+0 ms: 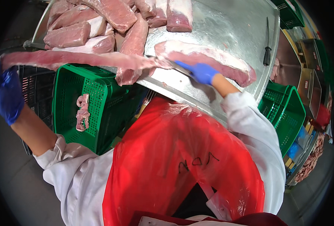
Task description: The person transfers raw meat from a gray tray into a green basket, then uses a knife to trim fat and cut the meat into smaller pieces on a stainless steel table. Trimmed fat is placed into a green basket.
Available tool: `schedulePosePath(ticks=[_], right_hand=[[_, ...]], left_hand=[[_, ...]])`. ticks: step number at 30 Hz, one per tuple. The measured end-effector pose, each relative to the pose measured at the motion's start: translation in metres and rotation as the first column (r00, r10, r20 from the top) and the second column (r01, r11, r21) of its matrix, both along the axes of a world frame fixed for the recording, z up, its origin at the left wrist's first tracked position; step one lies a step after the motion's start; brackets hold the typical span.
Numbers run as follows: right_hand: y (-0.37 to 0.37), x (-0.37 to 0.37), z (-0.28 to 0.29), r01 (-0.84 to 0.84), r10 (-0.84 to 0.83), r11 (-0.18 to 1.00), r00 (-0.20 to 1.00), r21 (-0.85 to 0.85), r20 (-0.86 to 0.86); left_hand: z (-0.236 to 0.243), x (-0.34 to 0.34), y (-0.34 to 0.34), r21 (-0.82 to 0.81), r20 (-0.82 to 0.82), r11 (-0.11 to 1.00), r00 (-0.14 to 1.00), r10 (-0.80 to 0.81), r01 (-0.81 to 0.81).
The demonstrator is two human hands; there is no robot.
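Observation:
My left hand (8, 94), in a blue glove, grips one end of a long pink strip of meat (76, 59) at the far left. The strip stretches across in front of me, above a green crate, to the metal table. At its other end, my right hand (204, 73), also blue-gloved, is closed around a knife (180, 69) whose blade points left and touches the ragged, pale tip of the strip. The knife's handle is mostly hidden in the glove. Just beyond the right hand lies a long piece of meat with white fat (212, 58) on the table.
Several meat slabs (67, 34) are piled at the table's far left. A black-handled knife (267, 56) lies by the right edge of the metal table (234, 22). Below left, a green crate (99, 109) holds a scrap of meat (82, 113). Another green crate (287, 116) stands at right.

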State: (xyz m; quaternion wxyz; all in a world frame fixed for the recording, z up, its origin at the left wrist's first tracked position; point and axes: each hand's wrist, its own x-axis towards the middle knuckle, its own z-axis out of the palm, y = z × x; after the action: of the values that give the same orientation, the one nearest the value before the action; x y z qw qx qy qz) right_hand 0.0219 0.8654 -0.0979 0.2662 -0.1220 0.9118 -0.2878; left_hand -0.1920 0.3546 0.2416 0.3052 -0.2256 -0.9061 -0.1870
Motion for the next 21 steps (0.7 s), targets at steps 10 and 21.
schedulePosePath(ticks=[10,21], right_hand=[[0.031,0.067,0.010,-0.003,-0.003,0.997,0.998,0.082,0.070],[0.052,0.056,0.010,-0.140,0.149,0.985,0.985,0.097,-0.090]], left_hand=[[0.012,0.055,-0.022,-0.007,0.014,0.997,0.997,0.077,-0.076],[0.072,0.129,-0.052,0.654,0.148,0.746,0.946,-0.289,0.126]])
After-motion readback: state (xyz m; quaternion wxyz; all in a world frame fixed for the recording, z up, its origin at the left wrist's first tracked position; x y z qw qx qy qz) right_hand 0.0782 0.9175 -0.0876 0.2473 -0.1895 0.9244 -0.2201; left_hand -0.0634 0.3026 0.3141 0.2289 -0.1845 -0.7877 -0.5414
